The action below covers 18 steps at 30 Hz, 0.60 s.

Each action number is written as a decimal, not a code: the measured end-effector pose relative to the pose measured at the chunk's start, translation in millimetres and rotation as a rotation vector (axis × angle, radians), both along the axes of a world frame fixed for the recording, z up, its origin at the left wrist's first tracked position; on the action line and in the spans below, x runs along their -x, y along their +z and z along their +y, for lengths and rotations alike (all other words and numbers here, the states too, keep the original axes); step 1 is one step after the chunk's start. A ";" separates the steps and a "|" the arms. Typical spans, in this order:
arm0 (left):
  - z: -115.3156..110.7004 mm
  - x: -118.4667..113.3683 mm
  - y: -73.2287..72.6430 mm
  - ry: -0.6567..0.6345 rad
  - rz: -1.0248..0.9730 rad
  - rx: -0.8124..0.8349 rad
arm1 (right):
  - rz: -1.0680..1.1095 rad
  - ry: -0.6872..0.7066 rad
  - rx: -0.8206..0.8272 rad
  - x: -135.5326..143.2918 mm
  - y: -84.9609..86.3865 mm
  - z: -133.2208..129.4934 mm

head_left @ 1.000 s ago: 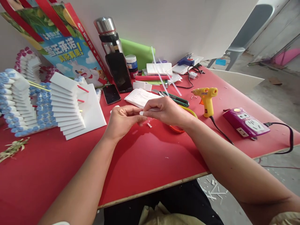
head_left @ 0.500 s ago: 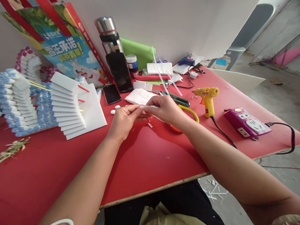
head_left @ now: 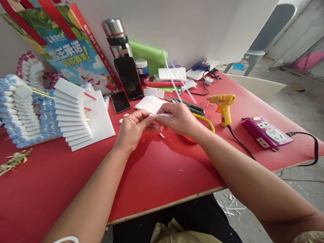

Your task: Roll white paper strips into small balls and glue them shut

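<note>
Between my two hands is a small white tissue-like piece (head_left: 162,115), pinched by the fingertips of both. My left hand (head_left: 131,130) grips its left end with thumb and forefinger. Its other end lies in the closed fingers of my right hand (head_left: 179,118), which hides part of it. Just behind the hands lies a folded white tissue stack (head_left: 150,104). Small white balls (head_left: 124,118) are beside my left hand, partly covered by it. A white scrap (head_left: 161,135) rests on the red table (head_left: 162,179) below the fingers.
At left stand a fanned white board structure (head_left: 73,118) and a blue-and-white one (head_left: 15,114). Behind are a bag (head_left: 73,57), a steel flask (head_left: 113,28) and phones (head_left: 129,77). To the right are a yellow glue gun (head_left: 225,108), a purple power socket (head_left: 267,132) and a green cutter (head_left: 194,108).
The white piece has turned slightly and looks narrower between the fingers. My left hand has shifted slightly left, and its lower fingers have spread a little.
</note>
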<state>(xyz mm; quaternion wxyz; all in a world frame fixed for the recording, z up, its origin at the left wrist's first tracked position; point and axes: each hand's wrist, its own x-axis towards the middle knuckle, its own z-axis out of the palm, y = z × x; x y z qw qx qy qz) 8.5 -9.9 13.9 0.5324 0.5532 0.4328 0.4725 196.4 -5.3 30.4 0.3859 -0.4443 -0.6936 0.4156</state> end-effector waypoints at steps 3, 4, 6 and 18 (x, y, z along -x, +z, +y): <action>0.7 3.4 2.2 0.009 0.088 -0.102 | 0.213 0.086 0.318 -3.8 0.7 3.2; 0.5 4.2 3.3 0.010 0.133 -0.139 | 0.267 0.100 0.403 -4.6 0.8 4.3; -0.4 5.0 5.5 0.001 0.230 -0.210 | 0.352 0.121 0.518 -4.9 0.7 5.7; -0.3 6.5 4.4 -0.069 0.260 -0.324 | 0.592 0.317 0.687 -3.4 -4.7 7.3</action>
